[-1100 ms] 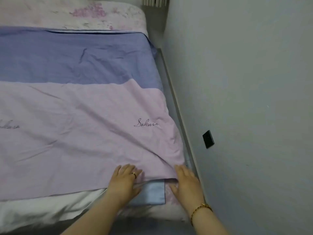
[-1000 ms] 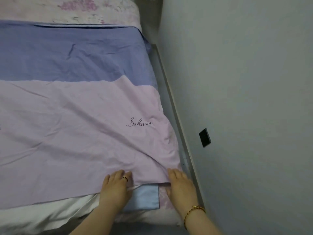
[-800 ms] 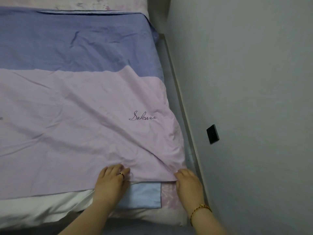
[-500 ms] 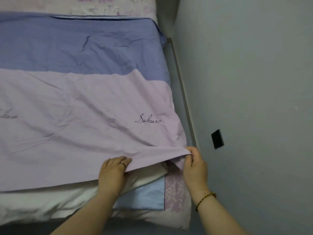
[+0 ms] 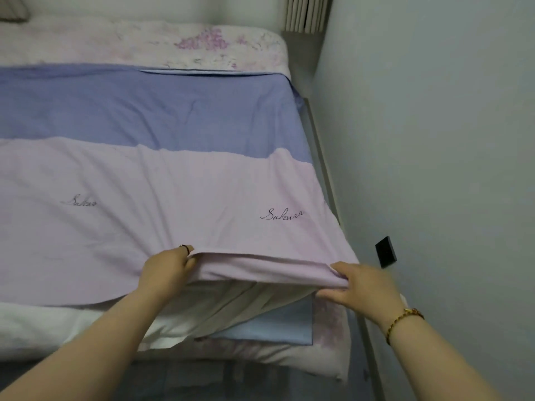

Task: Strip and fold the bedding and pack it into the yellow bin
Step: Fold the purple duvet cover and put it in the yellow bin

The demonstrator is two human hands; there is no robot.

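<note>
A duvet cover, pale pink (image 5: 162,198) near me and blue-violet (image 5: 144,111) farther away, lies spread over the bed. My left hand (image 5: 166,269) grips its near hem, fingers curled over the edge. My right hand (image 5: 362,283) pinches the hem's right corner. The hem is lifted off the bed between both hands. Under it show a white inner quilt (image 5: 202,311) and a light blue sheet corner (image 5: 278,325). The floral mattress pad (image 5: 330,322) lies beneath. No yellow bin is in view.
A grey wall (image 5: 434,140) runs close along the bed's right side, with a black wall plate (image 5: 386,251) low on it. A floral pillow area (image 5: 144,44) lies at the bed's far end. A radiator (image 5: 307,13) stands in the far corner.
Both hands went from lying flat on the pink hem to gripping it. They have raised the edge off the bed, baring the white quilt underneath. The view has tilted up.
</note>
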